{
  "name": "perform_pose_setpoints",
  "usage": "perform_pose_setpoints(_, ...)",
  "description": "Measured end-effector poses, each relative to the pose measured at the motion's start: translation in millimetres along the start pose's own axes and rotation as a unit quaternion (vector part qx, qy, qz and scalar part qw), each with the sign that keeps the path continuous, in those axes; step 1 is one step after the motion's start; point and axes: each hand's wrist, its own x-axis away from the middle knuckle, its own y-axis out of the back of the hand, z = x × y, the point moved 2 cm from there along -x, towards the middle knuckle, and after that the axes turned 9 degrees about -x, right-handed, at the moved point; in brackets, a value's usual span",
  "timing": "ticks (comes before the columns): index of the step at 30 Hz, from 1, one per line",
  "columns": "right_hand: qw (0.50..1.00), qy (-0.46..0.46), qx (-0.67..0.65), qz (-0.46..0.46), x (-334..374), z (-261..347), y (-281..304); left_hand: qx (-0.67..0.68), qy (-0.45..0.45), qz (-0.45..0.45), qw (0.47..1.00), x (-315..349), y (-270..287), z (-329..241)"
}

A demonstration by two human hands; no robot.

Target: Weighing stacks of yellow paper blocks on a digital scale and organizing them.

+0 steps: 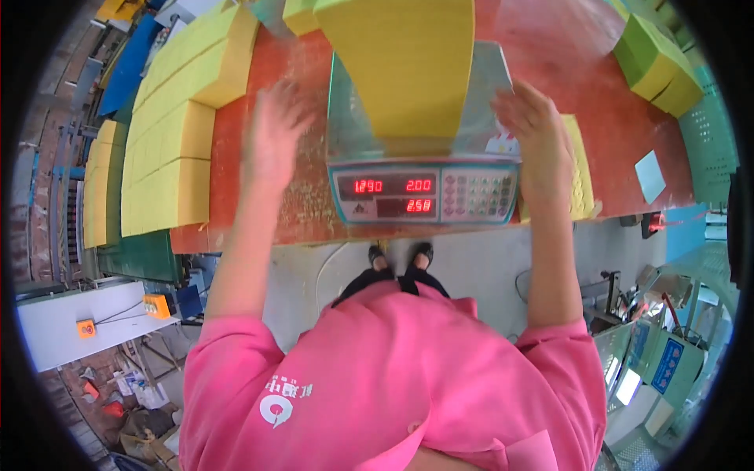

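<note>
A tall yellow block, apparently a stack of yellow sheets (pixel 404 71), stands on the pan of a digital weighing scale (pixel 428 213) with red lit displays and a keypad. To the left of the scale my left hand (pixel 276 129) is raised over the red table, empty, its fingers apart and smeared by motion. My right hand (pixel 538 129) is at the pan's right edge with fingers stretched out, holding nothing; neither hand touches the yellow block. Partly behind my right wrist lies a yellow piece with a scalloped surface (pixel 580 169).
Rows of yellow blocks (pixel 169 149) fill the left part of the red table (pixel 620 157). More yellow-green blocks (pixel 656 67) sit at the far right, near a small pale card (pixel 650 177). A white panel with orange switch boxes (pixel 86 328) stands at lower left.
</note>
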Motion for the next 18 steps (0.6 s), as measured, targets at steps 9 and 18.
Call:
perform_pose_setpoints(9,0.971,-0.170,-0.044,-0.164,182,-49,48,-0.067,0.201,-0.146,0.966,125,129,55)
perform_pose_setpoints(18,0.974,-0.167,-0.047,-0.144,211,-86,-7,-0.091,0.159,-0.019,0.983,108,110,43)
